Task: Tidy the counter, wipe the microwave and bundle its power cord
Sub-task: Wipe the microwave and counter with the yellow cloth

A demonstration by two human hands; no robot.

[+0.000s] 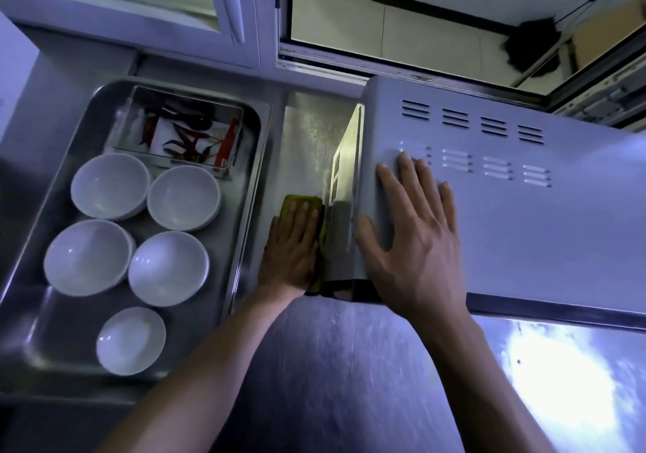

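On the steel counter (349, 365), we press the yellow cloth (303, 204) flat under the left hand (290, 246), fingers straight, beside the microwave (489, 207) side wall. Our right hand (416, 239) lies spread, fingers released, steadying its top. Bowls (167, 263) sit in a tray (42, 347) beneath the window (402, 15).

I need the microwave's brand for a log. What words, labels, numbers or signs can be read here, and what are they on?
No text is readable.
The microwave shows only vent slots on top; no brand, label or number is in view.
The red and white pack in the clear box beside the dried chillies may carry print, but it is too blurred to read.
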